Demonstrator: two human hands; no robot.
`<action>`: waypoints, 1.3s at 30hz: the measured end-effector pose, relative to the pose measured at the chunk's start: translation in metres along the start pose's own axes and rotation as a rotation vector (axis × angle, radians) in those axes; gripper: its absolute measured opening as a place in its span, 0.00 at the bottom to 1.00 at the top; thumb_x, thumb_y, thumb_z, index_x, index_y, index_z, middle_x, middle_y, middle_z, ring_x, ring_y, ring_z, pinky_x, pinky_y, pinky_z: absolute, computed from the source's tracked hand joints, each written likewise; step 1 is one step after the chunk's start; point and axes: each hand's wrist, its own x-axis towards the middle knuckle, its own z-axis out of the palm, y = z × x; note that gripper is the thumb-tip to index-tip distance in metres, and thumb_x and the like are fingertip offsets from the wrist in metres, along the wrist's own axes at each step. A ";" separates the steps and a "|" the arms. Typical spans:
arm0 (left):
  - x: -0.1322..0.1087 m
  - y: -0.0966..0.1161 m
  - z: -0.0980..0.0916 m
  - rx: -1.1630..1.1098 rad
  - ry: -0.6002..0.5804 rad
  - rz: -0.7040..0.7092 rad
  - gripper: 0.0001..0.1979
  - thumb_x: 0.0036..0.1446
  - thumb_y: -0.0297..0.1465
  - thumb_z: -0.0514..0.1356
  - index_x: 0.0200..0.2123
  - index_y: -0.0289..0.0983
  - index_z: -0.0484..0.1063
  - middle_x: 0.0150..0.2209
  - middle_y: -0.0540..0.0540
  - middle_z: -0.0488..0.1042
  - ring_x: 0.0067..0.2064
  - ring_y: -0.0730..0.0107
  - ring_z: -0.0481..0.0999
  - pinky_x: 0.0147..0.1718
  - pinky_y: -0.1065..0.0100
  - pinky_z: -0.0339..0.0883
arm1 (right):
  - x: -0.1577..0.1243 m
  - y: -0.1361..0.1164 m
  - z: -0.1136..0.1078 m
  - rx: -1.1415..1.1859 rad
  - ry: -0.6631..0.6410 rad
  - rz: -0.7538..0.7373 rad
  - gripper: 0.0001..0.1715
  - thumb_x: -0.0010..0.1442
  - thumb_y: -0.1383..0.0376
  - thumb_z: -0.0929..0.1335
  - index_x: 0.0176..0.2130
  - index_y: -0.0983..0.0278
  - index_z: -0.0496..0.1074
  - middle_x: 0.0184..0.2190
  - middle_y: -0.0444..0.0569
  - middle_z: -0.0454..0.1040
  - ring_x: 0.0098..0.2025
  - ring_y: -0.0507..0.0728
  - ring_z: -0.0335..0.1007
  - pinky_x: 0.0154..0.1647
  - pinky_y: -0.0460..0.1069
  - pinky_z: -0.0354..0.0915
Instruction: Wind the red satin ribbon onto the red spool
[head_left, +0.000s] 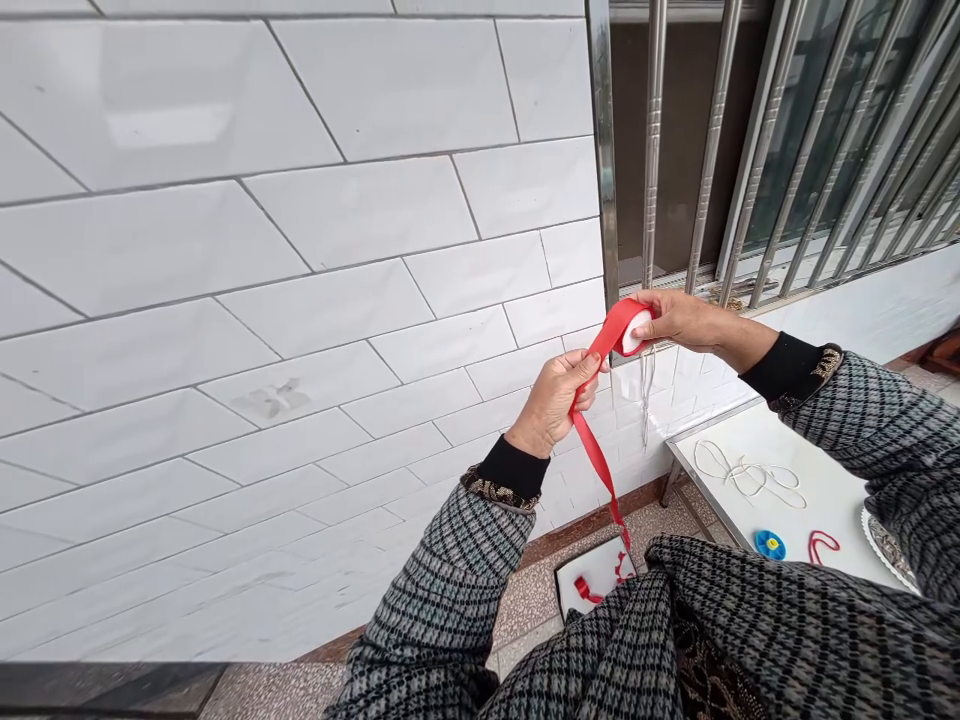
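Observation:
A roll of red ribbon [621,318] with a white core is gripped in my right hand [671,318], thumb against the core and fingers around the edge. From the roll a strip runs down to my left hand [561,395], which pinches it between thumb and fingers. Below that hand the loose red strip [596,455] hangs toward the floor. Its lower end reaches a white-topped board [574,570], where more red ribbon pieces [587,590] lie. Part of this board is hidden behind my checked clothing.
A white table [720,490] on the right holds a looped white cord [750,480], a blue spool [770,545], a red cord [823,545] and a round tray [885,550]. White wall tiles [285,240] fill the left; metal window bars [705,150] stand at the upper right. White strings [646,400] hang beneath the sill.

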 end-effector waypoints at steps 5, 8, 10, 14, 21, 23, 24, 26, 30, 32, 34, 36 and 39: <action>-0.002 -0.004 0.004 -0.037 0.083 0.073 0.27 0.48 0.52 0.77 0.30 0.35 0.75 0.15 0.60 0.53 0.17 0.84 0.47 0.18 0.75 0.41 | 0.003 0.012 0.001 0.142 -0.024 0.054 0.33 0.43 0.60 0.87 0.45 0.65 0.78 0.37 0.49 0.83 0.37 0.56 0.80 0.40 0.50 0.80; 0.000 0.005 -0.001 -0.078 0.142 0.136 0.25 0.52 0.50 0.76 0.30 0.35 0.75 0.15 0.60 0.51 0.17 0.83 0.46 0.17 0.75 0.42 | 0.004 0.021 0.004 0.135 -0.020 0.083 0.32 0.41 0.62 0.86 0.43 0.66 0.77 0.36 0.47 0.82 0.35 0.54 0.78 0.37 0.48 0.77; 0.002 0.013 -0.005 -0.103 0.171 0.157 0.22 0.55 0.48 0.75 0.29 0.36 0.74 0.14 0.61 0.50 0.16 0.83 0.46 0.17 0.76 0.43 | 0.003 0.026 0.007 0.082 -0.016 0.089 0.29 0.40 0.64 0.85 0.41 0.65 0.76 0.34 0.45 0.82 0.34 0.53 0.77 0.36 0.47 0.75; 0.006 0.021 -0.012 -0.115 0.169 0.147 0.21 0.54 0.45 0.75 0.29 0.36 0.74 0.14 0.61 0.50 0.16 0.84 0.45 0.16 0.76 0.42 | -0.001 0.032 0.013 -0.017 0.003 0.082 0.25 0.41 0.66 0.81 0.40 0.64 0.75 0.34 0.43 0.81 0.34 0.52 0.75 0.35 0.47 0.72; 0.004 0.003 -0.013 -0.020 0.127 0.048 0.24 0.49 0.49 0.77 0.28 0.35 0.75 0.14 0.60 0.51 0.16 0.84 0.46 0.17 0.76 0.40 | -0.001 0.049 0.008 0.072 0.084 0.136 0.23 0.40 0.66 0.83 0.36 0.64 0.77 0.31 0.45 0.81 0.32 0.54 0.76 0.34 0.48 0.75; 0.003 -0.003 -0.014 0.014 0.096 0.002 0.25 0.47 0.49 0.78 0.28 0.34 0.75 0.14 0.60 0.51 0.16 0.85 0.46 0.18 0.75 0.39 | -0.001 0.055 0.005 0.136 0.108 0.137 0.24 0.40 0.66 0.84 0.36 0.65 0.78 0.33 0.47 0.83 0.33 0.54 0.77 0.35 0.48 0.76; 0.003 -0.006 -0.014 0.028 0.079 -0.020 0.26 0.46 0.50 0.78 0.28 0.34 0.75 0.14 0.60 0.51 0.16 0.85 0.46 0.18 0.75 0.38 | -0.001 0.058 0.005 0.170 0.117 0.139 0.25 0.39 0.66 0.85 0.37 0.65 0.79 0.33 0.48 0.83 0.34 0.54 0.78 0.36 0.48 0.77; 0.002 -0.012 -0.014 0.039 0.058 -0.050 0.26 0.46 0.51 0.78 0.28 0.34 0.76 0.14 0.60 0.52 0.16 0.85 0.45 0.18 0.74 0.38 | -0.003 0.064 0.005 0.241 0.129 0.142 0.28 0.39 0.65 0.86 0.40 0.66 0.80 0.34 0.49 0.84 0.34 0.55 0.79 0.37 0.49 0.79; 0.002 -0.023 -0.012 0.033 0.060 -0.085 0.27 0.45 0.52 0.78 0.29 0.34 0.77 0.14 0.60 0.52 0.17 0.85 0.46 0.19 0.74 0.37 | -0.006 0.073 0.009 0.375 0.118 0.117 0.32 0.38 0.60 0.89 0.41 0.65 0.81 0.35 0.49 0.84 0.36 0.55 0.80 0.40 0.50 0.81; 0.003 -0.029 -0.010 0.023 0.071 -0.086 0.28 0.45 0.53 0.78 0.30 0.34 0.76 0.14 0.60 0.52 0.17 0.84 0.46 0.19 0.74 0.37 | -0.007 0.077 0.011 0.415 0.107 0.109 0.33 0.37 0.58 0.89 0.41 0.65 0.81 0.35 0.49 0.84 0.35 0.55 0.80 0.41 0.50 0.82; 0.003 -0.035 -0.007 0.002 0.088 -0.074 0.29 0.45 0.54 0.78 0.29 0.35 0.76 0.14 0.60 0.52 0.16 0.84 0.46 0.18 0.74 0.37 | -0.008 0.081 0.013 0.448 0.104 0.106 0.34 0.37 0.57 0.89 0.40 0.64 0.81 0.34 0.48 0.83 0.35 0.55 0.80 0.41 0.50 0.82; 0.003 -0.040 -0.003 -0.032 0.098 -0.062 0.30 0.44 0.55 0.78 0.29 0.35 0.75 0.14 0.60 0.52 0.16 0.84 0.46 0.18 0.74 0.38 | -0.009 0.085 0.015 0.478 0.109 0.102 0.34 0.38 0.56 0.89 0.41 0.64 0.81 0.35 0.48 0.83 0.36 0.55 0.80 0.42 0.50 0.82; 0.003 -0.041 0.000 -0.129 0.127 -0.011 0.28 0.47 0.54 0.77 0.29 0.36 0.75 0.14 0.61 0.51 0.16 0.84 0.45 0.17 0.75 0.39 | -0.011 0.090 0.016 0.473 0.136 0.107 0.34 0.38 0.56 0.89 0.42 0.63 0.81 0.36 0.48 0.84 0.37 0.56 0.81 0.40 0.50 0.82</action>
